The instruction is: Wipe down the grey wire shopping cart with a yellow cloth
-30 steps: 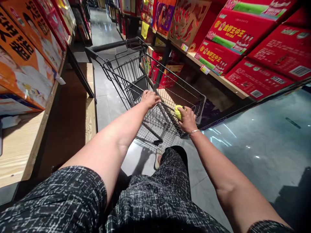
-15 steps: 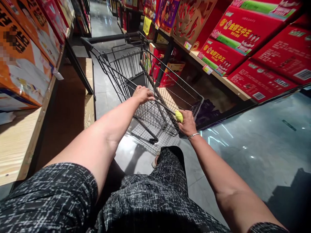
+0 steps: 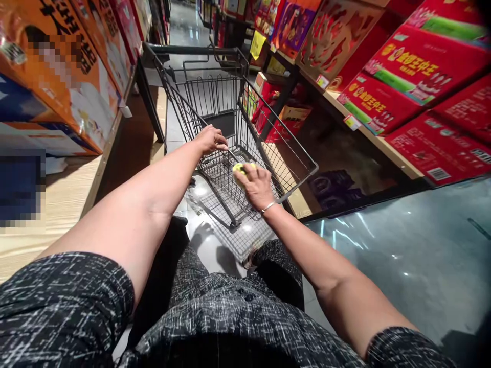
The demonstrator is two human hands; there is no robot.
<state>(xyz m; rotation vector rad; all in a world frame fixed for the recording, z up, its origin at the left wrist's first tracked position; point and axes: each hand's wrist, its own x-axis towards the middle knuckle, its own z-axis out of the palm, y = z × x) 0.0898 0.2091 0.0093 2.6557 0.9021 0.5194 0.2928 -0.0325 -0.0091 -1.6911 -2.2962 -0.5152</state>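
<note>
A black wire shopping cart point(image 3: 220, 97) stands in the aisle in front of me, its front rim towards me and its handle at the far end. My left hand point(image 3: 210, 139) is closed on that near rim, fingers wrapped over the bar. Just to the right, my right hand point(image 3: 256, 186) presses a bunched yellow cloth point(image 3: 238, 167) against the same rim. The fingers cover much of the cloth, and the hand is slightly blurred. A bracelet point(image 3: 268, 206) circles the right wrist.
Shelves flank the aisle. Orange boxes point(image 3: 92, 87) fill the left one, above a wooden shelf board point(image 3: 72, 191). Red cartons point(image 3: 406, 64) are stacked on the right, with purple packages point(image 3: 333, 186) low beneath. Grey shiny floor point(image 3: 383, 245) spreads out at right.
My right hand and the yellow cloth have slid left along the rim, closer to my left hand. The left hand stays on the rim. The view has shifted a little left.
</note>
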